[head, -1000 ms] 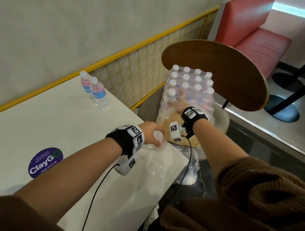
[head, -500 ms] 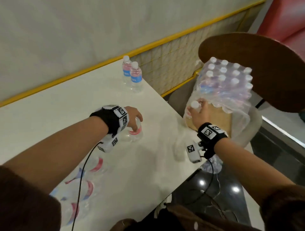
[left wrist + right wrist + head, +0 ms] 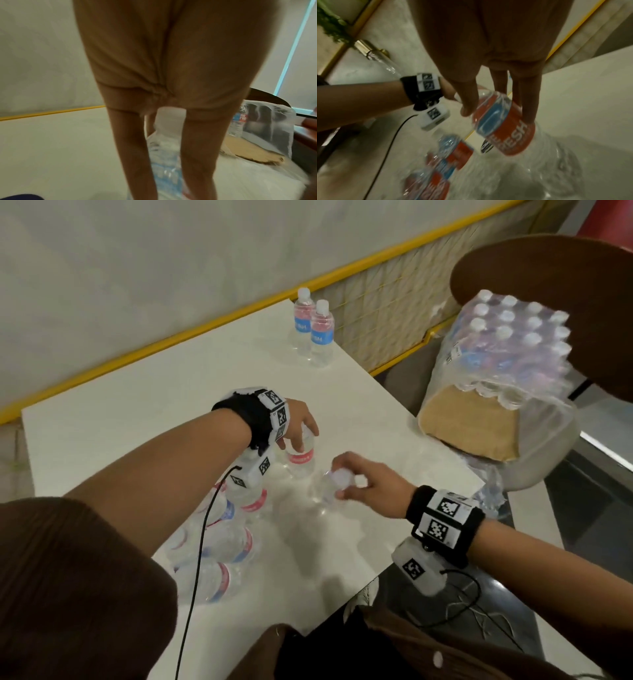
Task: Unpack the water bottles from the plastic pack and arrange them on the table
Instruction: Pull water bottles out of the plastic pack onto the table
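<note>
My left hand grips the top of a clear water bottle with a red label, which stands upright on the white table. In the left wrist view the fingers reach down round that bottle. Just to its right, my right hand holds a second bottle by its neck, close above the table. The right wrist view shows its red and blue label between thumb and fingers. The plastic pack, with several capped bottles inside, sits on a chair right of the table.
Several bottles stand grouped at the table's near left, under my left forearm. Two more bottles stand at the far edge by the yellow-framed mesh rail. The pack's cardboard base and torn film face the table. A wooden chair back rises behind.
My right hand has pulled a bottle out of the pack and carried it left over the table. My left hand moved its bottle further onto the table, beside the group.
</note>
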`<state>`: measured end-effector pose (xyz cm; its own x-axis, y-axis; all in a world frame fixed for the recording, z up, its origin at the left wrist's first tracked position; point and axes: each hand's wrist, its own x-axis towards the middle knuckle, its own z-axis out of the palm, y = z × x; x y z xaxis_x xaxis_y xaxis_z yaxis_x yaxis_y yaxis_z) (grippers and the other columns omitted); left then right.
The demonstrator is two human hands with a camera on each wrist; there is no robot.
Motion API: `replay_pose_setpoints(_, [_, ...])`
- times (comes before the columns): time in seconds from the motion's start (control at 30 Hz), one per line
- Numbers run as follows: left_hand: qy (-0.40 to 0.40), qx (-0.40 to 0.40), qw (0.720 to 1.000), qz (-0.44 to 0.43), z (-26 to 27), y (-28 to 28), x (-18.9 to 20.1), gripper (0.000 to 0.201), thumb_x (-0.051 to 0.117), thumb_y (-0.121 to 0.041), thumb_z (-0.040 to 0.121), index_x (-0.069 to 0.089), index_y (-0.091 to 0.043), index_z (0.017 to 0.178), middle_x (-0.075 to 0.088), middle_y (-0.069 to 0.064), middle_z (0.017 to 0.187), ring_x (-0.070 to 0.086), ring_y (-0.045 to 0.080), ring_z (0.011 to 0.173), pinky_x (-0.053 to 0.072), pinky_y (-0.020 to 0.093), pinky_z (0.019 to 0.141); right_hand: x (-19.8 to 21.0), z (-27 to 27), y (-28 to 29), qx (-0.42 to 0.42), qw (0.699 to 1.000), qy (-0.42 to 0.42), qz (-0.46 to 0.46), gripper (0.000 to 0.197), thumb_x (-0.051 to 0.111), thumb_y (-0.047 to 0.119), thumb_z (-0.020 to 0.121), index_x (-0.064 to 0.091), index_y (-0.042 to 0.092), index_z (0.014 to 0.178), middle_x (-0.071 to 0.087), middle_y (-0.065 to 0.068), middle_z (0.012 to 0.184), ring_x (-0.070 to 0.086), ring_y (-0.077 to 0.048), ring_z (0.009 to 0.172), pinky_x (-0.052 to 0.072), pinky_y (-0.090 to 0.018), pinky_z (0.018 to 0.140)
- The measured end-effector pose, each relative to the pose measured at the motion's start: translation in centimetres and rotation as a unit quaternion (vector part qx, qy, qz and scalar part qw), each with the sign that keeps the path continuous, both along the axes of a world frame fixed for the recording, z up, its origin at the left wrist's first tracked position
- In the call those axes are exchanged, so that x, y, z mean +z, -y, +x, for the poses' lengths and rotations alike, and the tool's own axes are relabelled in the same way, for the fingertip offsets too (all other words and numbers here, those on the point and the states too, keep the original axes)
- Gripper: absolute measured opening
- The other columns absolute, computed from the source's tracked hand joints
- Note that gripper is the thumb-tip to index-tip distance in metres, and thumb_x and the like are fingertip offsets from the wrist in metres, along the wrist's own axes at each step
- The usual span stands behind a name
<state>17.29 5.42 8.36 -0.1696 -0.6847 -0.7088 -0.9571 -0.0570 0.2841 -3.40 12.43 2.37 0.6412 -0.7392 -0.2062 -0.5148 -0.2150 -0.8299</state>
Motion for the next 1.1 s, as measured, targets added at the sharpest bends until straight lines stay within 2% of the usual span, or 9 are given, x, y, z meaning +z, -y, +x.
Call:
replay_pose_setpoints(0.13, [0.038, -0.015, 0.999, 0.029, 1.3, -1.3, -0.3, 0.055, 0.07, 0.002, 0.077, 0.061, -0.025, 0.124, 0.051, 0.01, 0.132, 0.068, 0.034, 0.095, 0.058, 0.042, 0.084, 0.0, 4.4, -3.1, 0.126, 0.991, -0.014, 0.053, 0.038, 0.071, 0.018, 0.082, 0.054, 0.023, 0.115, 0.058, 0.014, 0.109, 0.055, -0.012, 0.105, 0.044, -0.032, 0.098])
replay_pose_setpoints(0.33, [0.064, -0.017, 0.997, 0.027, 2.2, -2.7, -0.3, 0.035, 0.058, -0.012, 0.091, 0.062, -0.021, 0.124, 0.047, 0.006, 0.138, 0.055, 0.021, 0.088, 0.056, 0.031, 0.075, 0.2, 9.1, -5.6, 0.212, 0.976, -0.014, 0.055, 0.046, 0.071, 0.015, 0.081, 0.055, 0.018, 0.124, 0.059, 0.0, 0.124, 0.053, -0.019, 0.113, 0.041, -0.036, 0.103])
replay_pose_setpoints(0.47, [0.123, -0.079, 0.989, 0.025, 2.0, -2.4, 0.2, 0.037, 0.061, -0.01, 0.087, 0.064, -0.02, 0.123, 0.053, 0.001, 0.133, 0.051, 0.014, 0.09, 0.047, 0.009, 0.047, 0.2, 10.1, -5.7, 0.223, 0.973, -0.007, 0.059, 0.045, 0.073, 0.015, 0.08, 0.058, 0.018, 0.122, 0.059, -0.001, 0.125, 0.053, -0.019, 0.113, 0.042, -0.038, 0.103])
replay_pose_setpoints(0.57, [0.153, -0.12, 0.981, 0.031, 1.4, -1.7, -0.3, 0.035, 0.068, -0.017, 0.083, 0.066, -0.016, 0.119, 0.062, 0.0, 0.123, 0.056, 0.013, 0.1, 0.046, 0.019, 0.072, 0.1, 9.8, -5.6, 0.224, 0.971, -0.016, 0.078, 0.049, 0.073, 0.015, 0.081, 0.057, 0.018, 0.126, 0.054, 0.001, 0.132, 0.049, -0.013, 0.115, 0.04, -0.023, 0.101])
replay_pose_setpoints(0.67, [0.19, -0.185, 0.963, 0.038, -0.5, -0.8, -0.4, 0.033, 0.066, -0.021, 0.087, 0.064, -0.019, 0.119, 0.064, -0.009, 0.105, 0.058, 0.016, 0.116, 0.047, 0.014, 0.069, 0.3, 8.4, -4.9, 0.208, 0.972, -0.045, 0.095, 0.062, 0.073, 0.021, 0.082, 0.045, 0.024, 0.138, 0.04, 0.001, 0.145, 0.039, -0.013, 0.128, 0.032, -0.019, 0.102])
replay_pose_setpoints(0.77, [0.189, -0.227, 0.955, -0.002, -4.2, 0.2, -0.6, 0.027, 0.054, -0.026, 0.094, 0.058, -0.015, 0.118, 0.055, 0.005, 0.122, 0.052, 0.021, 0.114, 0.041, 0.026, 0.087, 0.2, 6.0, -2.8, 0.165, 0.974, -0.08, 0.13, 0.063, 0.071, 0.028, 0.083, 0.041, 0.029, 0.138, 0.038, 0.001, 0.146, 0.041, -0.019, 0.131, 0.037, -0.028, 0.104])
replay_pose_setpoints(0.9, [0.108, -0.216, 0.968, -0.07, -9.3, 2.5, -2.1, 0.046, 0.049, -0.03, 0.096, 0.044, -0.015, 0.14, 0.04, 0.006, 0.146, 0.041, 0.025, 0.132, 0.034, 0.033, 0.105, -0.9, 1.0, 1.5, 0.117, 0.969, -0.163, 0.145, 0.056, 0.069, 0.031, 0.085, 0.047, 0.021, 0.136, 0.051, -0.005, 0.135, 0.052, -0.02, 0.118, 0.043, -0.033, 0.101])
replay_pose_setpoints(1.0, [0.043, -0.196, 0.97, -0.138, -13.4, 4.8, -3.5, 0.052, 0.053, -0.03, 0.093, 0.04, -0.022, 0.142, 0.024, 0.011, 0.153, 0.031, 0.031, 0.138, 0.032, 0.038, 0.111, -1.7, -4.4, 4.3, 0.009, 0.974, -0.169, 0.152, 0.051, 0.069, 0.027, 0.085, 0.051, 0.018, 0.131, 0.056, -0.006, 0.128, 0.053, -0.014, 0.101, 0.043, -0.028, 0.095])
replay_pose_setpoints(1.1, [-0.018, -0.182, 0.962, -0.205, -17.9, 6.8, -4.0, 0.054, 0.055, -0.029, 0.091, 0.039, -0.03, 0.142, -0.002, 0.012, 0.159, 0.003, 0.032, 0.147, 0.023, 0.045, 0.117, -2.6, -10.5, 6.7, -0.126, 0.965, -0.119, 0.197, 0.042, 0.067, 0.021, 0.086, 0.054, 0.015, 0.126, 0.058, -0.004, 0.115, 0.053, -0.014, 0.098, 0.046, -0.031, 0.088])
